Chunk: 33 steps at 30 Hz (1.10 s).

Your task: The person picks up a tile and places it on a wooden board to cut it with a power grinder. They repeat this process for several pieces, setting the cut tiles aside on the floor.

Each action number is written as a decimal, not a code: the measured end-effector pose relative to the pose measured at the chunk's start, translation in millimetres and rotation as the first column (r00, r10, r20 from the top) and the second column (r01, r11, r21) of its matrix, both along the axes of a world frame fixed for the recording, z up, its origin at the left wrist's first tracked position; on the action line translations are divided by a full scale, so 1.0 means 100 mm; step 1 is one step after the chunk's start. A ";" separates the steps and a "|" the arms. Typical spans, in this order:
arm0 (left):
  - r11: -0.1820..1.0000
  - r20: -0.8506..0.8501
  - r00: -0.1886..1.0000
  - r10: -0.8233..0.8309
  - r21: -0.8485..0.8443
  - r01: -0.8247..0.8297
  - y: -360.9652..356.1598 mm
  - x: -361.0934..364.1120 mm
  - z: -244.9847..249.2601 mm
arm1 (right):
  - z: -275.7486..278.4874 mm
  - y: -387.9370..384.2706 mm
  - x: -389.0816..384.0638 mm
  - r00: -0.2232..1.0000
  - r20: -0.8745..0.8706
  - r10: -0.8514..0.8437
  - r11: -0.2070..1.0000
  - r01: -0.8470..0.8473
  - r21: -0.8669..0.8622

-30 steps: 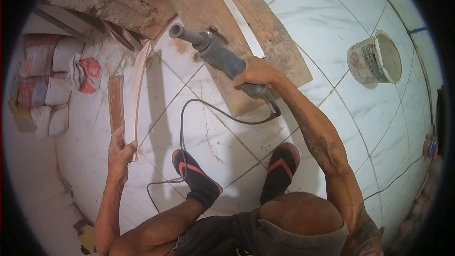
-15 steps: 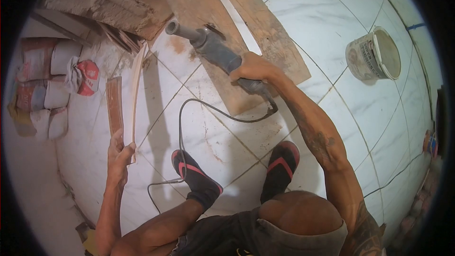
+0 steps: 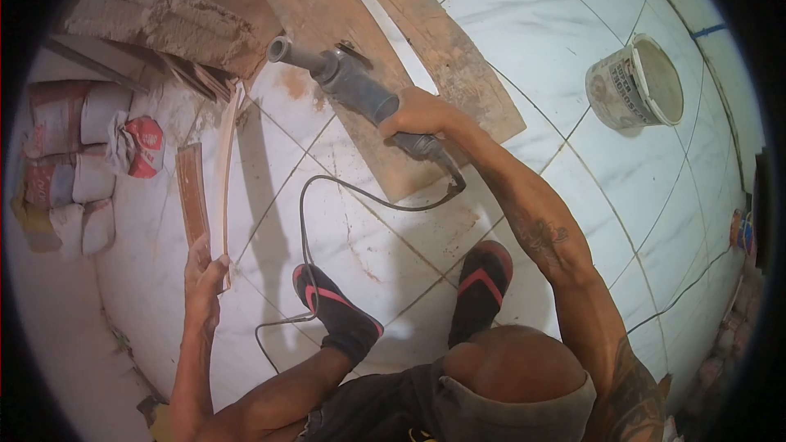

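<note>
My right hand (image 3: pixel 419 113) is wrapped round the body of a grey angle grinder (image 3: pixel 360 90), its side handle pointing to the upper left. The grinder is over a worn wooden board (image 3: pixel 483 90), beside a long white tile strip (image 3: pixel 393 29) lying there. From the grinder's back end a dark cord (image 3: pixel 307 221) loops across the floor past my foot. My left hand (image 3: pixel 203 272) is closed on the near ends of two long narrow tile strips, one showing a pale edge (image 3: pixel 227 164) and one a brown face (image 3: pixel 192 196).
A paint bucket (image 3: pixel 618 86) stands on the white tiled floor (image 3: pixel 565 205) at the right. Stacked filled bags (image 3: pixel 57 172) lie along the left. A rough concrete slab (image 3: pixel 160 20) is at the upper left. My feet in black-and-red slippers (image 3: pixel 483 278) are below the board.
The view has shifted slightly, moving the board, grinder and bucket a little leftward in the picture. Both hands keep their hold, and the tile strips sit slightly lower.
</note>
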<state>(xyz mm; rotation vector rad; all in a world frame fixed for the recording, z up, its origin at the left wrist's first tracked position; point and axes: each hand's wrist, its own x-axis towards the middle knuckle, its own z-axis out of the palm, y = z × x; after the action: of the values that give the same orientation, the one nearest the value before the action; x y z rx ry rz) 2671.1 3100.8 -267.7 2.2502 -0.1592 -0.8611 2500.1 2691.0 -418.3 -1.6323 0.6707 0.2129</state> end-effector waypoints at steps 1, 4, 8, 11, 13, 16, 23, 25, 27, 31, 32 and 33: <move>1.000 -0.003 1.000 -0.003 0.001 0.003 -0.01 0.00 0.00 | 0.02 0.00 0.02 1.000 0.001 0.015 0.999 -0.015 -0.033; 1.000 -0.011 1.000 -0.005 0.010 0.005 -0.06 -0.03 0.04 | 0.12 -0.01 0.01 0.999 -0.016 0.034 0.998 -0.035 -0.049; 0.999 -0.024 1.000 -0.003 0.042 0.004 -0.08 -0.05 0.09 | 0.02 -0.01 0.07 1.000 0.001 -0.009 0.998 0.009 -0.069; 0.999 -0.016 1.000 -0.017 0.032 0.018 -0.05 -0.04 0.07 | -0.02 -0.04 0.05 0.998 -0.068 -0.006 0.995 0.000 -0.100; 1.000 -0.006 1.000 -0.026 -0.002 0.026 -0.02 -0.02 0.03 | -0.05 -0.04 0.06 0.998 -0.062 0.002 0.995 -0.008 -0.100; 1.000 -0.014 1.000 -0.016 -0.022 0.016 -0.01 -0.01 0.01 | -0.04 -0.04 0.06 0.999 -0.042 0.001 0.995 -0.005 -0.104; 1.000 -0.007 1.000 -0.018 0.010 0.018 -0.06 -0.06 0.07 | -0.03 -0.04 0.11 0.998 -0.055 -0.023 0.989 0.015 -0.144; 1.000 -0.018 1.000 -0.021 -0.004 0.021 -0.05 -0.05 0.07 | 0.04 -0.05 0.11 0.994 -0.106 -0.012 0.982 -0.009 -0.191; 1.000 -0.030 0.999 -0.016 0.007 0.017 -0.06 -0.05 0.07 | 0.09 -0.04 0.08 0.994 -0.107 -0.014 0.986 -0.004 -0.167; 1.000 -0.011 1.000 0.004 0.014 -0.004 0.00 0.00 -0.01 | 0.06 -0.05 0.08 0.997 -0.071 -0.020 0.993 0.011 -0.121; 1.000 -0.013 1.000 0.002 0.021 -0.001 0.00 -0.01 0.00 | 0.04 -0.05 0.09 0.997 -0.079 -0.013 0.989 0.002 -0.145; 1.000 -0.015 1.000 0.001 0.030 -0.001 0.00 -0.01 0.01 | 0.02 -0.06 0.10 0.997 -0.071 -0.009 0.990 -0.001 -0.142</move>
<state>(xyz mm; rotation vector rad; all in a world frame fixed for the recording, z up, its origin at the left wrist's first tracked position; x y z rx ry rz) 2670.3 3100.7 -267.1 2.2706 -0.1392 -0.8844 2509.8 2684.5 -416.7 -1.7657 0.7574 0.2256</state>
